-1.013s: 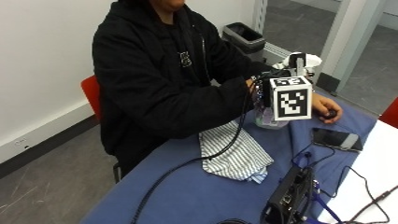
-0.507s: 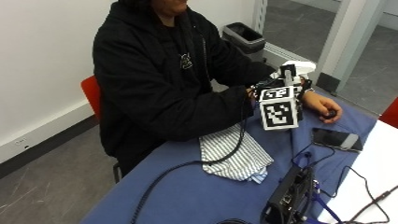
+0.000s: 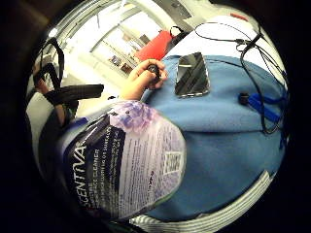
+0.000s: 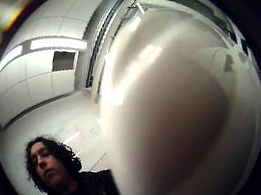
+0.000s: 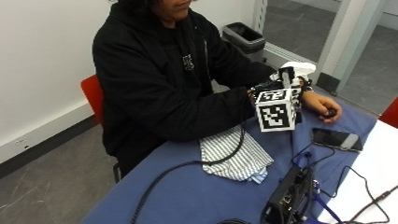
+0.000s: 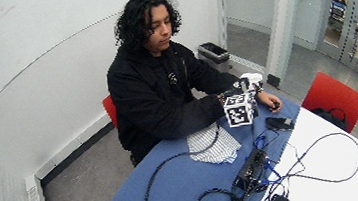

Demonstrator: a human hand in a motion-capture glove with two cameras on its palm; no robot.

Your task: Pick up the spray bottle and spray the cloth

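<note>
The white spray bottle with a purple label (image 3: 127, 162) is being held up in the air, just above the blue surface (image 5: 187, 196). The gloved right hand (image 5: 283, 91) is wrapping around it, fingers curled on the bottle. The striped blue and white cloth (image 5: 235, 154) is lying flat on the surface, near and below the bottle. The bare left hand (image 5: 320, 105) is resting beside a black phone (image 5: 337, 138). To do it well, I think the nozzle should be pointing down at the cloth before squeezing.
</note>
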